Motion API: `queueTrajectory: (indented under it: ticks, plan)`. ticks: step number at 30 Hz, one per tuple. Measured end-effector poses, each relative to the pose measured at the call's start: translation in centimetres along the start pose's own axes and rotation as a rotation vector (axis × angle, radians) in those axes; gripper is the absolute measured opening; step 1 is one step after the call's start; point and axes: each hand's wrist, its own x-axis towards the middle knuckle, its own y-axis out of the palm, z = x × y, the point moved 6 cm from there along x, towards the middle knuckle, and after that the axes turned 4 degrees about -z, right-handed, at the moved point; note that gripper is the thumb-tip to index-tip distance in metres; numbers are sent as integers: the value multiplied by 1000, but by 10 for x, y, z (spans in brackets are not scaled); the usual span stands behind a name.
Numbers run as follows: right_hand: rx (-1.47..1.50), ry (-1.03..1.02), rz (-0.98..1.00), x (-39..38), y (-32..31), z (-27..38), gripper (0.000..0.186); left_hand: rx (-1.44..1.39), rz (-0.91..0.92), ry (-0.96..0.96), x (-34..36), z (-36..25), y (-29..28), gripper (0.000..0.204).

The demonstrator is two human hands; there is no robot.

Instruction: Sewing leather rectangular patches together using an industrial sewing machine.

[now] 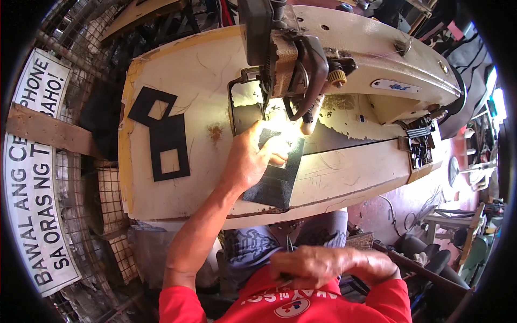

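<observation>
My left hand (pixel 250 161) is closed on a black textured piece (pixel 272 188), like leather or vinyl, at the sewing machine's needle area. Glare from the lamp there washes out the fingertips and part of the piece. The sewing machine head (pixel 301 64) stands over it, its arm reaching to the right. Low in front of my red shirt, my right hand (pixel 312 264) is closed, fingers curled. A thin dark pointed thing shows beside it, too little visible to name. Left of the machine lie two joined black pieces (pixel 169 134) with square cut-outs.
The pale worn machine table (pixel 199 199) carries loose threads and has a chipped left edge. A wire mesh (pixel 107 188) and a white lettered sign (pixel 43 172) stand at the left. At the right are a thread and bobbin fitting (pixel 420 142) and cluttered stools.
</observation>
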Motion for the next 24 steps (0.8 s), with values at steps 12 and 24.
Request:
queueTrajectory:
  ticks: [12,24]
  plan:
    - [-740,32,-1070,29,-96,-20,16,-12,47,80,-7,-9,-4,26]
    - [-124,-196,-344,38,-55,-7,11,-20,-15,59,-4,3,-5,26]
